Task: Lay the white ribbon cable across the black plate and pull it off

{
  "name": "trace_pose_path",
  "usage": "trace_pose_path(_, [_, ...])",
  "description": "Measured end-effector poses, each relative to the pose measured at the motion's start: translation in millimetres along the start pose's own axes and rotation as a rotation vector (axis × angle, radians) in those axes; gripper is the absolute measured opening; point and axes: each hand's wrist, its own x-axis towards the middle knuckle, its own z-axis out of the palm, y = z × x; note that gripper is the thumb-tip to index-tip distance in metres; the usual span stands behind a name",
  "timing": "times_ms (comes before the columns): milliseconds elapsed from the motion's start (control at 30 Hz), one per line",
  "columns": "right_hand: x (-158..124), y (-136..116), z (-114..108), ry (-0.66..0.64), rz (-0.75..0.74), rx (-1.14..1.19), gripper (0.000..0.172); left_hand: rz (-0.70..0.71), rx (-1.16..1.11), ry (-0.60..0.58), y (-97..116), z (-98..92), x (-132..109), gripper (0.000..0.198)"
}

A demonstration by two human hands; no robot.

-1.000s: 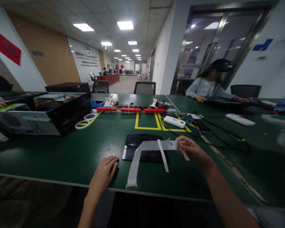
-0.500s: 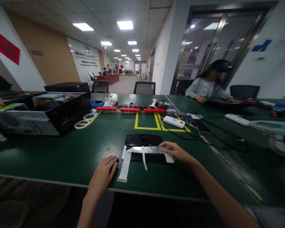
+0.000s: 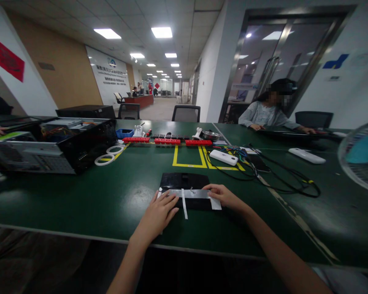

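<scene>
A flat ribbon cable (image 3: 188, 194), silvery across its middle and with white folded-down ends, lies over a black flat panel (image 3: 184, 179) near the table's front edge. A thin white strip (image 3: 184, 206) crosses the cable and hangs toward me. My left hand (image 3: 161, 212) lies flat with its fingers stretched over the cable's left fold, covering most of that leg and its connector. At the other end, my right hand (image 3: 222, 196) pinches the cable between thumb and fingers, just above its short right leg (image 3: 215, 203).
An open computer case (image 3: 88, 149) stands at the left, beside two white rings (image 3: 104, 159). Red strips (image 3: 167, 141) line the far side. A white power bank (image 3: 223, 157) and tangled black cables (image 3: 285, 185) lie right; a fan (image 3: 363, 157) stands beyond. A co-worker (image 3: 268, 110) sits across.
My left hand has moved right and forward from the bare tabletop onto the ribbon cable's left fold. My right hand keeps its pinch at the right end. The view has shifted slightly.
</scene>
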Motion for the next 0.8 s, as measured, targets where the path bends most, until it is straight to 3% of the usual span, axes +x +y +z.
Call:
trace_pose_path(167, [1.3, 0.3, -0.3, 0.025, -0.043, -0.012, 0.033, 0.026, -0.003, -0.062, 6.9, 9.9, 17.2, 0.042])
trace_pose_path(367, [1.1, -0.2, 0.3, 0.008, -0.069, -0.034, 0.032, 0.008, -0.036, -0.142, 9.7, 15.5, 19.6, 0.042])
trace_pose_path(800, [0.6, 0.4, 0.2, -0.015, -0.05, -0.082, 0.034, 0.015, -0.012, -0.154, 9.7, 19.1, 21.1, 0.038])
